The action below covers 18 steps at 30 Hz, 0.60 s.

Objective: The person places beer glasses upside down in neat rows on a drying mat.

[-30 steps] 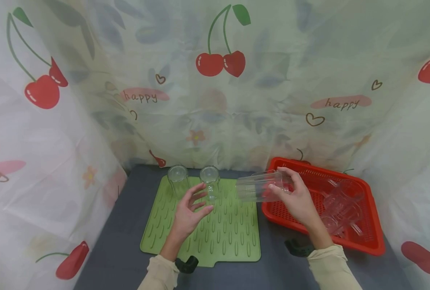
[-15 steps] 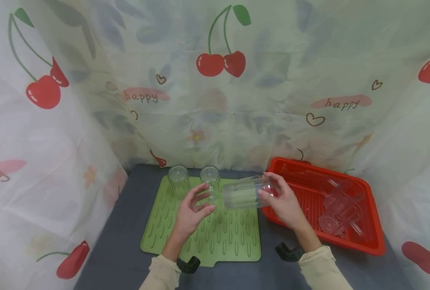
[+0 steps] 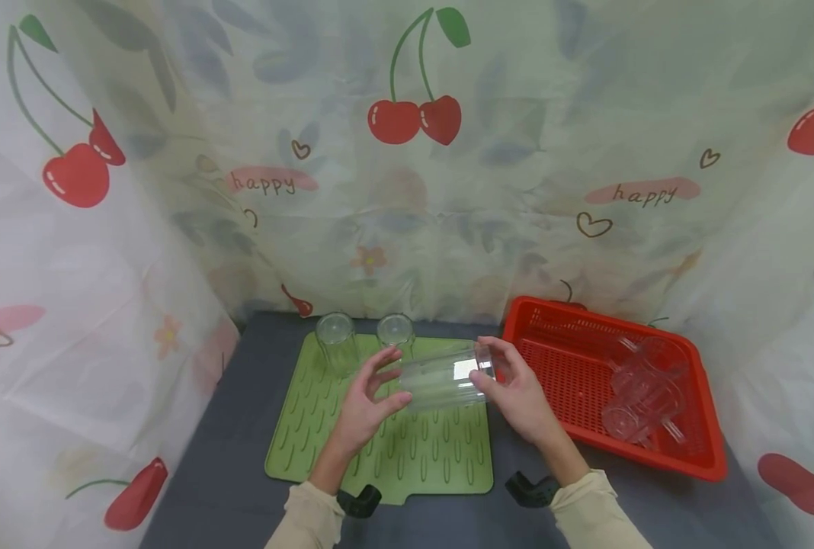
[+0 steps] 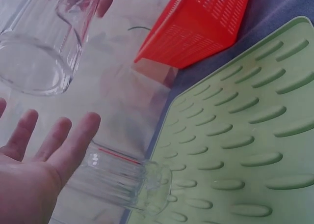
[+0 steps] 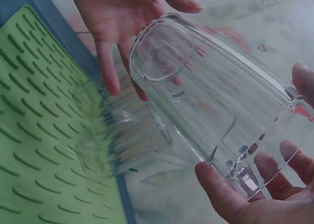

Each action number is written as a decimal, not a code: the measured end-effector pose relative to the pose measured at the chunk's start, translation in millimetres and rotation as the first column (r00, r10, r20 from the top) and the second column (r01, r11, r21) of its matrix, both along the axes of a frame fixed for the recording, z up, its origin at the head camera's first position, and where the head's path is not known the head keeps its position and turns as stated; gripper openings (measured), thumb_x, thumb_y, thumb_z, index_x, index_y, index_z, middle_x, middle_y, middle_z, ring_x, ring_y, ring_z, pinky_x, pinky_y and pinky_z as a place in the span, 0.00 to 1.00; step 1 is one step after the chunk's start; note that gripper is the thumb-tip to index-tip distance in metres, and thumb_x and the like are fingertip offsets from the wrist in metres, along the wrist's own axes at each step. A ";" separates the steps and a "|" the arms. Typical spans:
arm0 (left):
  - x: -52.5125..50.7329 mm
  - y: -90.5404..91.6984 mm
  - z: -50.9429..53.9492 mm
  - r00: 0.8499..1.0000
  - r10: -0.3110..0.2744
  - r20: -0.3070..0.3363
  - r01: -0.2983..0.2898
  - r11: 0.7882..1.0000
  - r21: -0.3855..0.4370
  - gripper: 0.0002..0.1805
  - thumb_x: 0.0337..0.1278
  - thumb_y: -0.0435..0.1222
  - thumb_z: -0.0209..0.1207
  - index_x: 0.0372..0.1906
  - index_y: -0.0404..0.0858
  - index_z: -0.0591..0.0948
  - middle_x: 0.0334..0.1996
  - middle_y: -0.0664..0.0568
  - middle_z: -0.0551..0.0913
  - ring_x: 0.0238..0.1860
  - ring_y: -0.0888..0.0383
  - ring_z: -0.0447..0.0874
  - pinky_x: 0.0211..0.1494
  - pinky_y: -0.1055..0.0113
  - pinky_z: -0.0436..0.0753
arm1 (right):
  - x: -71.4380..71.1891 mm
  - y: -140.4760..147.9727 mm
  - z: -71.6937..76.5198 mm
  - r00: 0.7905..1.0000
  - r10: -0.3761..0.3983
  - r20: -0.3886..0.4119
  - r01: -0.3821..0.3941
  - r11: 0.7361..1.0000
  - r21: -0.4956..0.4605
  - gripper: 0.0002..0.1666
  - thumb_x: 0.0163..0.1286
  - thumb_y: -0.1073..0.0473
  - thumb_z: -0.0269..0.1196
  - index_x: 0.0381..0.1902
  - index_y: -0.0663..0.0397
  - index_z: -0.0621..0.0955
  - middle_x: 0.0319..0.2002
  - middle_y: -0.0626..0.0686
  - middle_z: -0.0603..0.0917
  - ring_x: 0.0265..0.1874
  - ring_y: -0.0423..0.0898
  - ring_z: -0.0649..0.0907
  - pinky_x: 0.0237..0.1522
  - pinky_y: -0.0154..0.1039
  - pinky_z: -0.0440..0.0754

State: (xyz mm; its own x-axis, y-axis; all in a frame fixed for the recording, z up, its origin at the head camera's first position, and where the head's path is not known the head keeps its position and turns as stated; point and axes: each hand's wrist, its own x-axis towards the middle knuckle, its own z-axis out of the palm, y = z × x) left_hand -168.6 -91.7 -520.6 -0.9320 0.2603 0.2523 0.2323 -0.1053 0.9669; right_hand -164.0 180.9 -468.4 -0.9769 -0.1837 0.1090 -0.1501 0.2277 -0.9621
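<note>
A clear glass mug [image 3: 441, 379] hangs tilted nearly on its side above the green drying mat [image 3: 441, 457]. My right hand [image 3: 520, 396] grips its right end, thumb and fingers around the glass [image 5: 196, 96]. At its other end my left hand [image 3: 366, 404] is held with fingers spread; the left wrist view shows a gap between those fingers [image 4: 81, 135] and the mug. Two more glasses, one at the left [image 3: 338, 347] and one at its right [image 3: 396, 332], stand upside down at the mat's back edge. The second is partly hidden behind my left fingers.
A red plastic basket [image 3: 712, 427] stands at the right of the dark table [image 3: 208, 457]. Several clear mugs [image 3: 643, 400] lie in its right half. A patterned curtain [image 3: 434, 191] encloses the back and sides.
My right hand has carried the mug leftward and a little lower, from over the basket's edge to over the mat, close to my left hand. The left hand has barely moved.
</note>
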 end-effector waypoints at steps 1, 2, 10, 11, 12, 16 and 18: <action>0.0 0.2 0.1 1.000 -0.002 -0.002 0.002 1.000 -0.002 0.44 0.61 0.29 0.67 0.79 0.35 0.59 0.76 0.35 0.63 0.73 0.33 0.66 0.60 0.64 0.85 | 0.1 -1.2 -1.7 1.000 0.002 0.001 -0.002 1.000 -0.002 0.35 0.71 0.56 0.67 0.72 0.50 0.67 0.70 0.59 0.73 0.74 0.56 0.69 0.56 0.22 0.77; 0.1 0.3 -0.1 1.000 -0.004 -0.004 0.004 1.000 -0.004 0.44 0.61 0.29 0.67 0.79 0.35 0.59 0.76 0.34 0.62 0.73 0.33 0.65 0.61 0.64 0.84 | 0.5 -2.4 -3.2 1.000 0.006 0.000 -0.006 1.000 -0.005 0.36 0.71 0.56 0.67 0.73 0.51 0.67 0.70 0.59 0.73 0.74 0.56 0.69 0.56 0.22 0.77; 0.6 0.8 -1.5 1.000 -0.004 -0.013 0.004 1.000 -0.019 0.42 0.62 0.30 0.67 0.78 0.38 0.61 0.76 0.39 0.64 0.75 0.36 0.64 0.69 0.65 0.77 | 3.1 -13.2 -10.9 1.000 0.030 -0.003 -0.030 0.998 -0.049 0.36 0.73 0.58 0.65 0.74 0.55 0.65 0.71 0.61 0.71 0.77 0.57 0.65 0.59 0.22 0.74; 0.8 0.9 -1.2 1.000 -0.008 -0.013 0.008 1.000 -0.015 0.42 0.62 0.30 0.67 0.78 0.39 0.61 0.76 0.39 0.64 0.74 0.36 0.65 0.68 0.65 0.78 | 3.4 -14.6 -11.8 1.000 0.031 0.000 -0.031 0.998 -0.055 0.36 0.73 0.58 0.65 0.74 0.55 0.65 0.71 0.61 0.71 0.77 0.58 0.66 0.57 0.24 0.77; 1.3 1.1 -0.6 1.000 -0.011 -0.012 0.011 1.000 -0.010 0.43 0.61 0.31 0.67 0.78 0.39 0.61 0.76 0.39 0.64 0.74 0.36 0.65 0.66 0.64 0.80 | 3.9 -15.9 -12.8 0.999 0.032 0.004 -0.031 0.998 -0.061 0.36 0.73 0.58 0.65 0.74 0.55 0.65 0.71 0.61 0.71 0.75 0.58 0.68 0.54 0.26 0.79; 2.6 2.2 0.8 1.000 -0.019 -0.016 0.019 1.000 0.011 0.43 0.61 0.32 0.68 0.78 0.37 0.61 0.76 0.37 0.64 0.72 0.35 0.67 0.60 0.63 0.84 | 5.6 -20.9 -15.2 0.999 0.036 0.014 -0.035 0.996 -0.082 0.35 0.73 0.59 0.65 0.73 0.56 0.65 0.69 0.62 0.72 0.71 0.59 0.71 0.45 0.32 0.83; 3.1 2.8 1.1 1.000 -0.015 -0.017 0.015 1.000 0.016 0.43 0.60 0.33 0.68 0.78 0.36 0.61 0.76 0.37 0.64 0.72 0.36 0.68 0.61 0.62 0.84 | 6.3 -22.3 -16.4 0.999 0.035 0.016 -0.033 0.995 -0.090 0.35 0.73 0.60 0.65 0.73 0.56 0.65 0.69 0.62 0.71 0.70 0.59 0.72 0.46 0.31 0.83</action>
